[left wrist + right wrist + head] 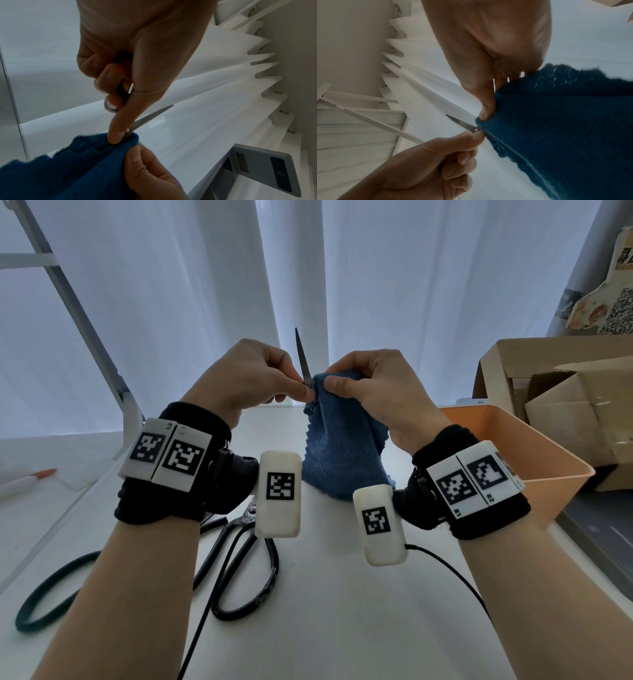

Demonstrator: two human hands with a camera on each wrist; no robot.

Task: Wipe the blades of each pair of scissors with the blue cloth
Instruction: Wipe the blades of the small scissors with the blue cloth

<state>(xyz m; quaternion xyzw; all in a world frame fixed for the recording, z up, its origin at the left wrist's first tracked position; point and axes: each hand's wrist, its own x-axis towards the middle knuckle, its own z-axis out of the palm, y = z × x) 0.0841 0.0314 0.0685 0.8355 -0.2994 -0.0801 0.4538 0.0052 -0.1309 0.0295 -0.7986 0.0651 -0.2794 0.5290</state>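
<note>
Black scissors (239, 559) lie flat on the table (342, 611) at 6 o'clock, untouched. Above them, left hand (246, 378) curls round a small pair of scissors (303, 357), blades closed, tip at 12 o'clock. Right hand (373, 392) pinches the blue cloth (342, 453) against the pivot, cloth hanging toward 6. Orange bin (548, 467) at 3 o'clock. Step looks like wiping the small blades; next probably slide the cloth from pivot to tip, fingers off the edge.

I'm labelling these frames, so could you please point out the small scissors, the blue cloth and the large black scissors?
small scissors (302, 357), head view, on the bare upright blade.
blue cloth (337, 453), head view, on the middle of the hanging part.
large black scissors (239, 570), head view, on a handle loop.
</note>
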